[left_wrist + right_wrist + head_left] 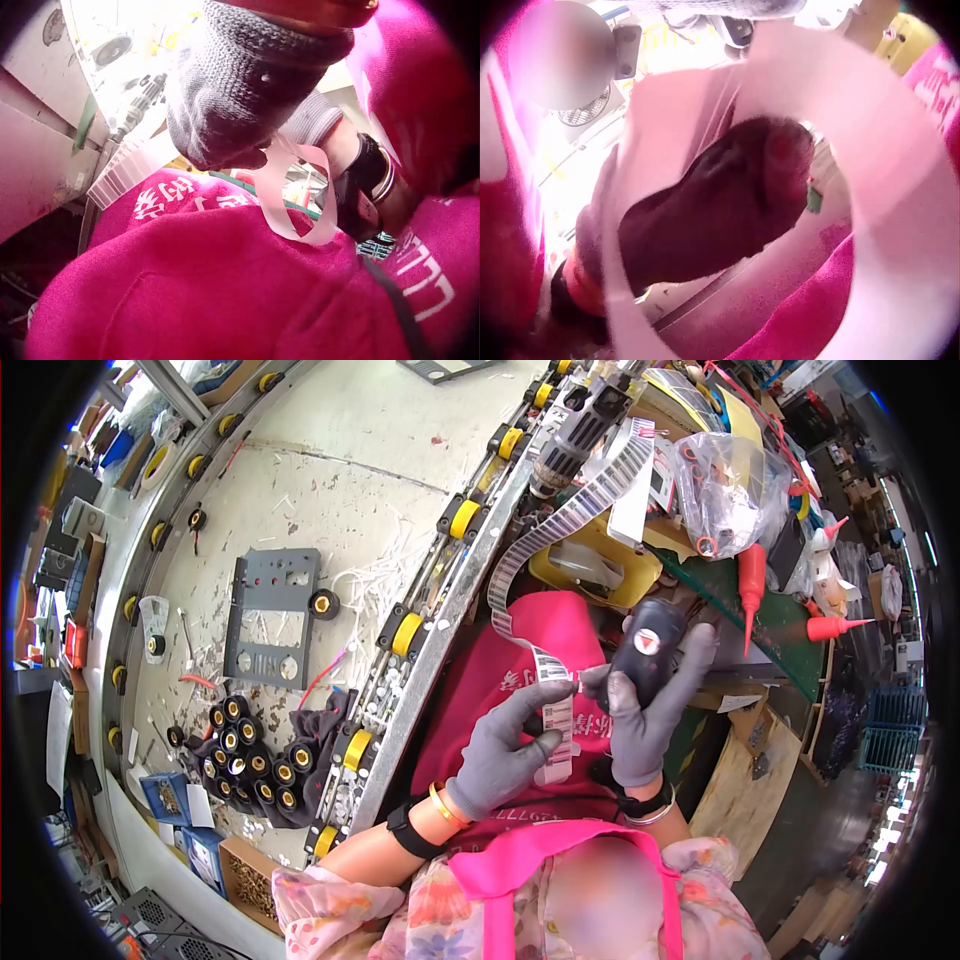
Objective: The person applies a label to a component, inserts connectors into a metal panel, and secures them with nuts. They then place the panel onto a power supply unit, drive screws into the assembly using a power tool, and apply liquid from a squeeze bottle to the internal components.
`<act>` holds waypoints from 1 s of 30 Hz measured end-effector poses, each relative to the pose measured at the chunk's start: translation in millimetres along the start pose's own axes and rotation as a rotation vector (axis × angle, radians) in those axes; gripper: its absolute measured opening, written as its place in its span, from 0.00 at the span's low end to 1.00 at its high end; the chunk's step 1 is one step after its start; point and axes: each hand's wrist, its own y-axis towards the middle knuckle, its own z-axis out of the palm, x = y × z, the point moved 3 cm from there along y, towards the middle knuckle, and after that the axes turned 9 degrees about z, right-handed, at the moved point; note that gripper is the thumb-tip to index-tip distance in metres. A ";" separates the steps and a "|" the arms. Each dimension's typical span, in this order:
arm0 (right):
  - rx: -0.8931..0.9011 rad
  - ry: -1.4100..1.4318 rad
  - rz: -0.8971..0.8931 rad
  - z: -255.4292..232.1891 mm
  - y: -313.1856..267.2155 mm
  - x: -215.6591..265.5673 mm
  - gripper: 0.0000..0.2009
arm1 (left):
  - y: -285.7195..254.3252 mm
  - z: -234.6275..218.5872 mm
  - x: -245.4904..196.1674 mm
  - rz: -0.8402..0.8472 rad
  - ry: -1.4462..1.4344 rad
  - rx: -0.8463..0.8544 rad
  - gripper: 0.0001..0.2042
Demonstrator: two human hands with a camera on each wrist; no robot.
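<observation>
In the head view, my gloved left hand (505, 745) pinches a white strip of barcode labels (557, 725) between thumb and forefinger. The strip runs up past the pink apron (470, 690) toward the bench edge, and its free end hangs below the fingers. Beside it, my gloved right hand (650, 715) grips a black cylinder (648, 645) bearing a round white sticker (647, 642) with a red triangle. The left wrist view shows the strip's end (304, 232) curling below the left hand (225, 97). Close to the right wrist camera, the looped strip (900, 165) partly covers the left hand (712, 210).
A rail with yellow rollers (407, 634) borders the worktable. On it lie a grey metal plate (272, 618) and several black round parts (258, 763). A power tool (580, 435), a yellow bin (630, 585) and a red nozzle bottle (752, 585) stand farther off.
</observation>
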 end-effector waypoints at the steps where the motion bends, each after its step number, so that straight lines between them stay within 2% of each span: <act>1: 0.068 -0.068 0.057 -7.9 -0.5 -8.5 0.30 | -0.3 -1.0 1.9 0.016 0.015 -0.019 0.24; 3: 0.265 -0.259 0.125 -19.3 -1.4 -17.1 0.16 | -1.7 -2.2 5.3 0.050 0.043 -0.058 0.24; 5: 0.282 -0.178 0.271 -19.4 -10.0 -32.1 0.08 | -2.5 -2.1 4.8 0.040 0.032 -0.096 0.24; 6: 0.322 -0.236 0.241 -17.1 -10.2 -33.8 0.11 | -1.7 -1.0 2.0 0.059 0.037 -0.120 0.24; 7: 0.341 -0.295 0.127 -14.2 -8.1 -29.9 0.12 | -1.3 -0.3 -0.1 0.078 0.043 -0.145 0.24; 12: 0.373 -0.211 0.174 -2.2 -10.3 -31.3 0.10 | -1.3 1.9 -5.5 0.136 0.109 -0.108 0.24; 15: 0.392 -0.261 0.146 -2.8 -5.5 -21.5 0.09 | -2.7 -1.5 -4.6 0.202 0.227 -0.108 0.23; 16: 0.407 -0.303 0.088 -2.4 -6.2 -17.2 0.09 | -3.2 -3.4 -4.7 0.234 0.280 -0.111 0.23; 19: 0.405 -0.436 -0.074 1.5 -7.4 -7.0 0.07 | -1.9 -3.2 -1.1 0.169 -0.016 -0.244 0.23; 20: 0.392 -0.438 -0.092 5.6 -10.2 -6.1 0.07 | -0.6 -3.5 -0.8 0.098 -0.140 -0.272 0.24; 23: 0.323 -0.556 -0.164 15.1 -18.5 -3.0 0.07 | -0.5 -9.5 -2.5 0.046 -0.153 -0.322 0.21; 28: 0.239 -0.631 -0.304 24.4 -20.6 1.6 0.07 | -6.4 -12.3 6.5 -0.013 -0.204 -0.472 0.12; 30: 0.233 -0.644 -0.327 25.9 -22.4 -1.4 0.06 | -10.2 -16.0 14.3 -0.036 -0.173 -0.476 0.10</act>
